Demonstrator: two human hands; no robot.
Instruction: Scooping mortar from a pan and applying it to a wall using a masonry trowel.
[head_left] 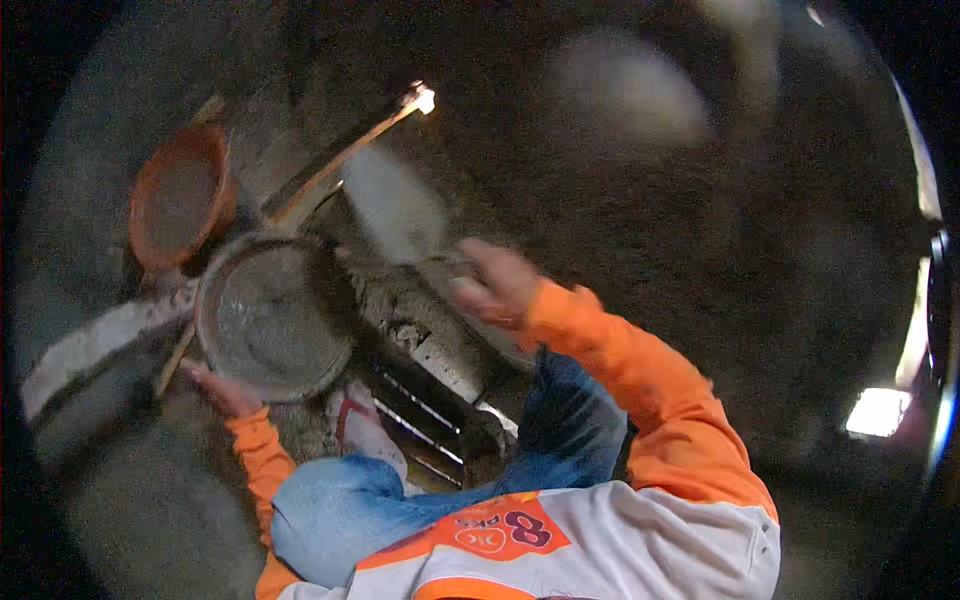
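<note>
A round, shallow pan (275, 315) with a pale rim sits in front of me. My left hand (222, 390) is at its lower left rim, beside a thin stick (176, 360), with fingers blurred but apparently stretched out. My right hand (498, 282), up and right of the pan, grips the handle of a pale, flat, paddle-like tool (395, 205), blurred by motion.
An orange-brown bowl (180, 200) stands behind the pan, near a long piece of wood (330, 165) with a bright tip. A pale curved ledge (105, 335) runs at the left. Slotted dark slats (415, 420) lie below the pan, near my foot (370, 430).
</note>
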